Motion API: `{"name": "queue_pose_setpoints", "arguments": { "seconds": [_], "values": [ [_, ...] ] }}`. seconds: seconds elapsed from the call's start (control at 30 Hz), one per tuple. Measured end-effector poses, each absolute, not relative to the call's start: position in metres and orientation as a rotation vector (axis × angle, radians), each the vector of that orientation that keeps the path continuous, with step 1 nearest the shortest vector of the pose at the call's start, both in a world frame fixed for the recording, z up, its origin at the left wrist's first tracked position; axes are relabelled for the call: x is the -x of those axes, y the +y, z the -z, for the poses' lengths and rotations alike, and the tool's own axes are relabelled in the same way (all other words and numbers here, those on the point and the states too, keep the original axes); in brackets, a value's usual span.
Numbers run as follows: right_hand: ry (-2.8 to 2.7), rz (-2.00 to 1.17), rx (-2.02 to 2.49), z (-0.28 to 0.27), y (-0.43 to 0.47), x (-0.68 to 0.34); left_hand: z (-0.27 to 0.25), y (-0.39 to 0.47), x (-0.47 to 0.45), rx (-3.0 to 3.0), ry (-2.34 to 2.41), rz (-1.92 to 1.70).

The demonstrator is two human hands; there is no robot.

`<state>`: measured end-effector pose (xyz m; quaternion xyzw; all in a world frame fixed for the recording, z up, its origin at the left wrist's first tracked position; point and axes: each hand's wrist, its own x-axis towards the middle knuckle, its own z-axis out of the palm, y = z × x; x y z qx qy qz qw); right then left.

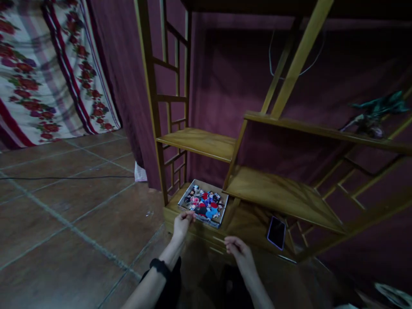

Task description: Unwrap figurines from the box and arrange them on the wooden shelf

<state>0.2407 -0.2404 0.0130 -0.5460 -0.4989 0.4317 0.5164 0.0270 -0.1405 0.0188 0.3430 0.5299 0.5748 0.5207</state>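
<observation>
A shallow cardboard box (187, 192) sits on the lowest left shelf, filled with a jumble of small colourful figurines (209, 204) in red, blue, black and white. My left hand (182, 224), with a black band on its wrist, hovers at the box's front left edge. Its fingers are pinched together, and whatever is between them, if anything, is too small to make out. To the right and lower, in front of the drawer fronts, is my right hand (237, 249). Its fingers are curled in toward the thumb, and I cannot see anything clearly in them.
The wooden shelf unit (199, 143) has stepped boards and lattice sides. A dark-screened phone (276, 233) lies on the bottom shelf at right. A teal figure (375, 113) stands on the upper right board. A purple curtain (119, 77) hangs at left; a cable (71, 177) crosses the floor.
</observation>
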Motion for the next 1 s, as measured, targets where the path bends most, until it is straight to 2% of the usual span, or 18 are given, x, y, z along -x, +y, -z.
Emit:
{"name": "queue_pose_setpoints", "arguments": {
  "seconds": [0.3, 0.5, 0.7, 0.87, 1.0],
  "values": [
    [-1.216, -0.976, 1.429, 0.037, -0.123, -0.192, -0.005, -0.056, 0.011, -0.393, 1.316, -1.644],
    [-1.452, -0.778, 1.569, 0.054, -0.055, -0.155, 0.005, -0.034, 0.014, -0.2, 1.152, -1.554],
    [-1.655, -0.648, 1.787, 0.056, -0.026, -0.128, 0.004, -0.021, 0.019, -0.15, 1.076, -1.487],
    [-1.633, -0.795, 1.775, 0.064, -0.019, -0.124, 0.006, -0.013, 0.03, -0.117, 1.056, -1.426],
    [-1.341, -1.009, 1.67, 0.076, -0.016, -0.125, 0.003, -0.015, 0.032, -0.14, 1.067, -1.423]
  ]
}}
